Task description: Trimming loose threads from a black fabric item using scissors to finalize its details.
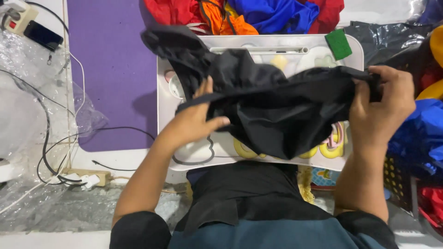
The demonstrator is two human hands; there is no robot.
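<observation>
Both hands clamped on crumpled black thin-fabric garment (272, 101): left hand (196, 121) pinches hem band near left edge of white cartoon-printed lap desk (198, 152), right hand (383, 105) grips bunched end past right edge. Garment stretched above desk. Step, by look: straightening. Next needs even tension, flat lay.

Two hands — left hand (196, 121), right hand (379, 108) — one black garment (272, 106), one white lap table (184, 152), one green sponge (338, 44), one purple mat (113, 69).

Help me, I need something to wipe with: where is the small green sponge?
In the head view, the small green sponge sits on the white lap table's far right corner, just beyond the black garment.
</observation>
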